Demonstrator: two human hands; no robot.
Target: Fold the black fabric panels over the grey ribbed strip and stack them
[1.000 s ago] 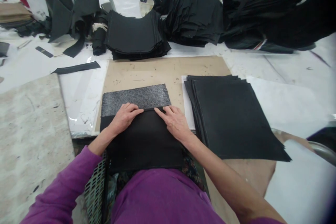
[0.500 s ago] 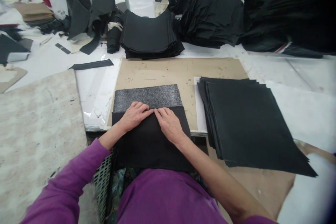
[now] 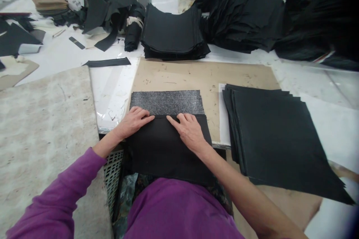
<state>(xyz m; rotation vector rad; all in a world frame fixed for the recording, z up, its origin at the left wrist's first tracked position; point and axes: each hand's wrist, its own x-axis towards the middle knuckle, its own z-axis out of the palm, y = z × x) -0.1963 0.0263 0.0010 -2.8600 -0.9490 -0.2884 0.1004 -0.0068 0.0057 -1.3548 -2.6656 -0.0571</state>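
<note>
Resting loosely spread left hand (image 3: 135,122) and right hand (image 3: 192,131), farther apart than 0.5 s ago, along straight fold of smooth black sheet (image 3: 168,153), beside speckled grey strip (image 3: 168,102), at counter (image 3: 66,56) edge.

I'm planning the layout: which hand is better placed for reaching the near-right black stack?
Probably the right hand: it touches the black piece on the side nearer the black stack; the left hand is farther away.

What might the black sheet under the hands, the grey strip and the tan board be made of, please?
Black sheet: probably fabric or leatherette, smooth and matt. Grey strip: perhaps textile, given its speckled, finely lined face. Tan board: likely cardboard, dull brown with dark marks.
</note>
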